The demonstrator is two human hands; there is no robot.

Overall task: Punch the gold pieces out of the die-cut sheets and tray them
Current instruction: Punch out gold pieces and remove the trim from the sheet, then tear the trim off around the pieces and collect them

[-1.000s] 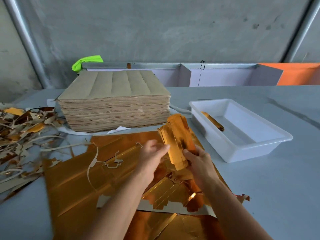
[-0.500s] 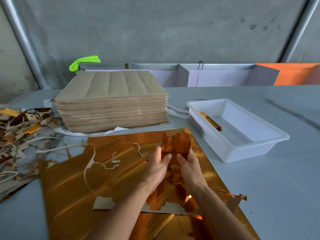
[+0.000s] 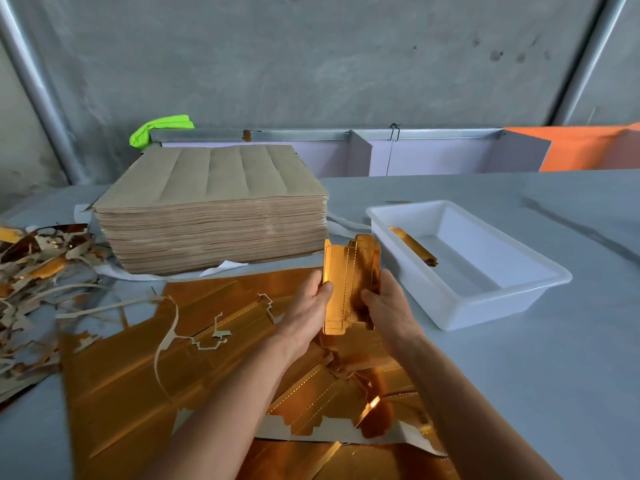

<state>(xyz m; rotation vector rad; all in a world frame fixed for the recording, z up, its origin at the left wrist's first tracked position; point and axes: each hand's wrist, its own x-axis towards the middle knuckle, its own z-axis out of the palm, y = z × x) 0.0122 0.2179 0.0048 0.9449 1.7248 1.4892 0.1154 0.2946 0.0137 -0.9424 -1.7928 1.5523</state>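
Gripping a notched, mirror-bright gold piece [image 3: 349, 282] by its side edges, a person's left hand [image 3: 304, 313] and right hand [image 3: 388, 306] curl their fingers round it and hold it upright above a glossy die-cut sheet [image 3: 145, 375] lying flat on the grey table [image 3: 536, 375]. Just right of the piece sits a smooth white plastic tray [image 3: 485, 306] with a narrow folded gold strip [image 3: 412, 245] leaning against its near-left inner wall. Behind stands a thick, square stack of matte brown sheets [image 3: 214, 216]; ragged offcuts [image 3: 31, 271] litter the left edge.
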